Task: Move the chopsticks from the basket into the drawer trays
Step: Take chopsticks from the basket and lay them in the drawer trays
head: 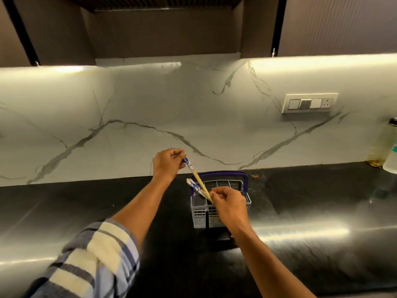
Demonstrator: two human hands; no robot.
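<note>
A white plastic cutlery basket [199, 216] with a dark blue handle [221, 174] stands on the black counter in the middle. Several wooden chopsticks with blue-and-white patterned tops lean out of its left side. My left hand [168, 163] pinches the patterned top of one chopstick [196, 176], lifted above and left of the basket. My right hand [228, 204] is over the basket and grips the lower ends of the chopstick bundle [196, 188]. No drawer or tray is in view.
The glossy black counter [300, 211] runs left to right against a white marble backsplash. A switch panel [309, 103] is on the wall at right. A clear bottle [386, 143] stands at the far right edge of the counter.
</note>
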